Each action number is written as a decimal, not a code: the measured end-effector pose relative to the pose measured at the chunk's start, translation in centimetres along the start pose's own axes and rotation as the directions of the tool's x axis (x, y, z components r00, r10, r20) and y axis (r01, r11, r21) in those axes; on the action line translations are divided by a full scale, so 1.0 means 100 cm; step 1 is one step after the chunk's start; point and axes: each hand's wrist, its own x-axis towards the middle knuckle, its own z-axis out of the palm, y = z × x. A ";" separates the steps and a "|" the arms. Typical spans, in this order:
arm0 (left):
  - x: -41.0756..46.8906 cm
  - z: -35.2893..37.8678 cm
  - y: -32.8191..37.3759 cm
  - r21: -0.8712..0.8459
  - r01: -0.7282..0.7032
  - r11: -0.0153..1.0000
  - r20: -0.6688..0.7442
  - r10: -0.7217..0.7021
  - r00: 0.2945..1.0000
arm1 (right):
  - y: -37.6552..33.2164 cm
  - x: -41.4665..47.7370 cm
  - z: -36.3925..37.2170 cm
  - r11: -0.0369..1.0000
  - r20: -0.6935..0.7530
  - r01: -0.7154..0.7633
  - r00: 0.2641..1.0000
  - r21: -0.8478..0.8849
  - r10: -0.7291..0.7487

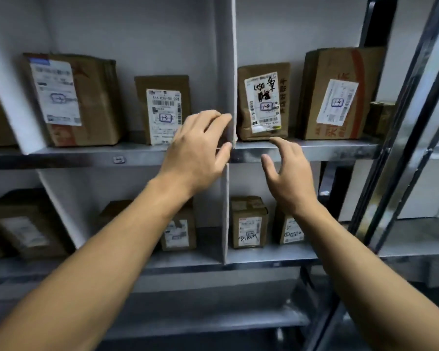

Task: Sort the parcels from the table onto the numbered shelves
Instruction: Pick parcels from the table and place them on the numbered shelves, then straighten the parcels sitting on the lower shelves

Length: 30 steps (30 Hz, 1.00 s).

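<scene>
Forearms [107, 264] fill the bottom of the view, both raised toward the shelving. Your left hand [200, 148] sits at the front edge of the white divider [226, 72], fingers and thumb curved in a C against it. Cannot tell whether it grips the edge or only touches it. No parcel in it. Your right hand [289, 181] is spread and relaxed, holding nothing. Its forefinger tip is just below the hand-marked parcel [262, 102], near the lip of the upper shelf [340, 150], apparently not touching the box.

Status, as a judgement:
- **Upper shelf, left of the divider:** a large parcel [71, 97] and a slim parcel [164, 110] marked 1-3.
- **Upper shelf, right of the divider:** the hand-marked parcel, reading 1-4, a wide parcel [340, 95] also 1-4, and a small box [380, 117] at the far end. Readable marks agree within each bay.
- **Lower shelf [264, 257]:** at least four lower parcels [249, 221], marks too blurred to read.

A good share of the sorting looks done, and with both hands free this placement looks complete. The worktop is out of view, so you cannot count what remains. Probable next step: back there for another parcel.
</scene>
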 end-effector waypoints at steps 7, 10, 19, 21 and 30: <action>-0.143 -0.061 -0.066 0.135 0.196 0.971 0.043 -0.204 0.978 | -0.096 -0.089 0.079 0.986 0.176 0.165 0.971 -0.021 -0.159; -0.210 -0.095 -0.097 0.231 0.285 0.930 0.066 -0.307 0.949 | -0.141 -0.132 0.120 0.963 0.279 0.268 0.926 -0.021 -0.252; -0.391 -0.184 -0.160 0.516 0.541 0.664 0.070 -0.662 0.746 | -0.272 -0.237 0.225 0.827 0.610 0.554 0.624 0.095 -0.488; -0.421 -0.200 -0.172 0.568 0.592 0.571 0.043 -0.739 0.672 | -0.298 -0.257 0.246 0.777 0.665 0.610 0.517 0.155 -0.538; -0.496 -0.260 -0.262 0.651 0.692 0.313 -0.069 -0.883 0.464 | -0.417 -0.290 0.359 0.688 0.677 0.627 0.329 0.364 -0.658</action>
